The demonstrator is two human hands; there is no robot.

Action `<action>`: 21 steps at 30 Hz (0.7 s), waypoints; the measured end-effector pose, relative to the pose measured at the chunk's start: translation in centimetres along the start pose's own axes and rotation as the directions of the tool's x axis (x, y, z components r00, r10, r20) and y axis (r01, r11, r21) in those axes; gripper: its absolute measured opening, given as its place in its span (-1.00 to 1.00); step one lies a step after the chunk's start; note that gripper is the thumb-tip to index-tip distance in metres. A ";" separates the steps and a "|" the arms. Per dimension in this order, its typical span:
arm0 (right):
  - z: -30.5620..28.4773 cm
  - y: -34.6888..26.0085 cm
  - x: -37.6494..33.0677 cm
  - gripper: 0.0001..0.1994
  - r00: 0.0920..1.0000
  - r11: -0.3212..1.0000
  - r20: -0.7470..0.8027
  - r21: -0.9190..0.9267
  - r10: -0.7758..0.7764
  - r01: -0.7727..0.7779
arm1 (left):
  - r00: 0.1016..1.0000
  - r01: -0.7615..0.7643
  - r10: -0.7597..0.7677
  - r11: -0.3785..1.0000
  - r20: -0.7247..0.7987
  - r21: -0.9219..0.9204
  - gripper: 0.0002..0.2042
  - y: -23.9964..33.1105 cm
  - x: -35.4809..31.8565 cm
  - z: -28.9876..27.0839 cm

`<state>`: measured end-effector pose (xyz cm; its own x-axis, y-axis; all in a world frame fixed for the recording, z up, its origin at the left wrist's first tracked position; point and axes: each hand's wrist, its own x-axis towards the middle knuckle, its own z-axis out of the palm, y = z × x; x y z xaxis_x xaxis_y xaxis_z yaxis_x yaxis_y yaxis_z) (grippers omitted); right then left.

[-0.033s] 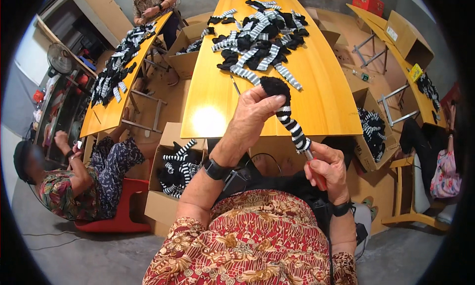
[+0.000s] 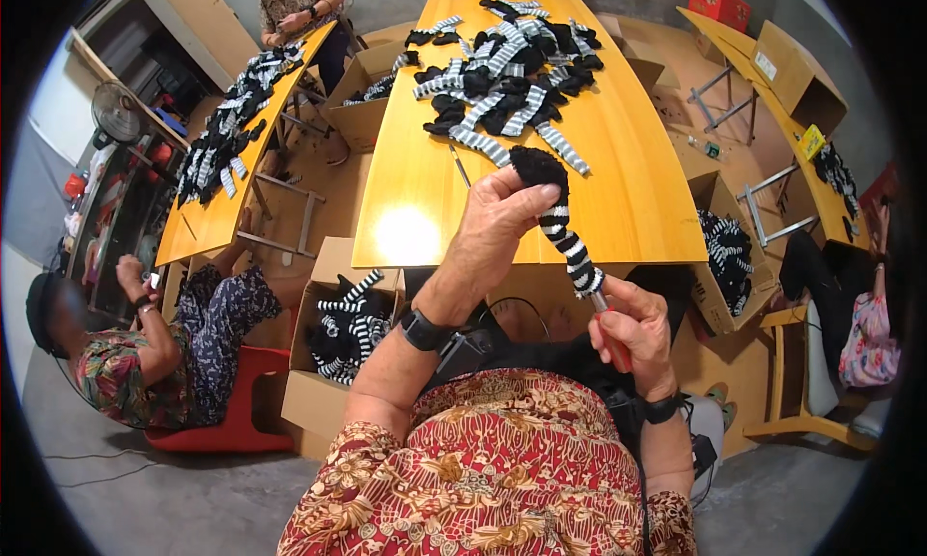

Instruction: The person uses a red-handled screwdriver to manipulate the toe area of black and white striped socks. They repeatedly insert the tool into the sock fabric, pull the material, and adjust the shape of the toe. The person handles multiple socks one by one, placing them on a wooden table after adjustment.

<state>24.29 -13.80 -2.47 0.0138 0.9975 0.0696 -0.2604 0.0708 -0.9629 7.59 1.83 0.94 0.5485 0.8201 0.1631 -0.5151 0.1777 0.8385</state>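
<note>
A small sock-like knitted tube [image 2: 579,256], striped black and white with a plain black end, is stretched in front of me beyond the table's near edge. My left hand [image 2: 492,223] pinches its black end between thumb and fingers. In my right hand [image 2: 637,329] is a red-handled tool [image 2: 615,343] with a metal shaft. The shaft meets the tube's striped lower end; its tip is hidden, apparently inside the knit. On the yellow table [image 2: 618,208] ahead lies a heap of similar black and striped knitted pieces [image 2: 512,68].
A thin pen-like stick [image 2: 460,165] lies on the table. Cardboard boxes of knitted pieces stand at left [image 2: 314,314] and right [image 2: 710,285]. A co-worker [image 2: 145,353] sits at left by a side table [image 2: 208,223]; others are at far left and right.
My right hand and the tool have shifted very slightly left. The seated co-worker's hands at left have moved a little. My left hand keeps its pinch.
</note>
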 end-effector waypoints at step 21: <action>2.1 -0.1 1.0 -0.58 0.997 0.952 -0.024 -0.299 -0.071 0.060 | 0.970 -0.148 0.152 0.988 -0.189 0.035 -0.87 -0.8 0.4 -0.2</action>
<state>22.34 -12.85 -1.80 0.0554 0.9898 0.1313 0.0417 0.1291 -0.9908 8.06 2.15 0.23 0.3291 0.9255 0.1875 -0.5673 0.0350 0.8228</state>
